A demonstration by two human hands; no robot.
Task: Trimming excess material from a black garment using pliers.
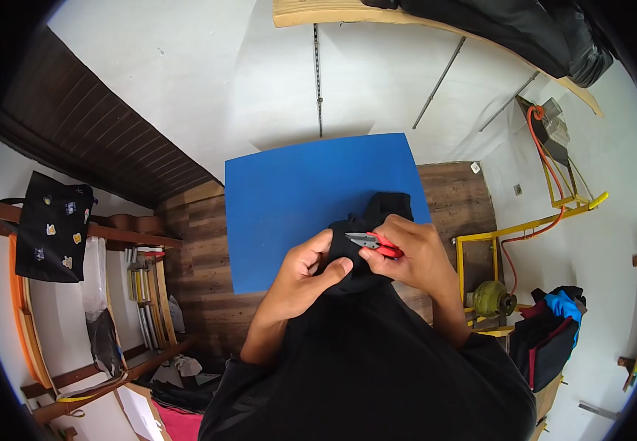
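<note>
A bunched black cloth (362, 276) is held up at the near edge of a blue table (296, 184), part of it spreading over the tabletop. My left hand (305, 273) grips the cloth's left side between thumb and fingers. In my right hand (412, 253) is a pair of thread snips (386, 246) with red handles and short grey blades. The blades point left and lie against the cloth, close to my left fingertips. Whether a thread sits between the blades is too small to make out.
Shelves with a black patterned bag (55, 228) stand at the left. On the right are a yellow metal frame (459, 272), a green gas cylinder (491, 299) with an orange hose, and a pile of folded clothes (550, 334). A wooden shelf (333, 13) overhangs the far wall.
</note>
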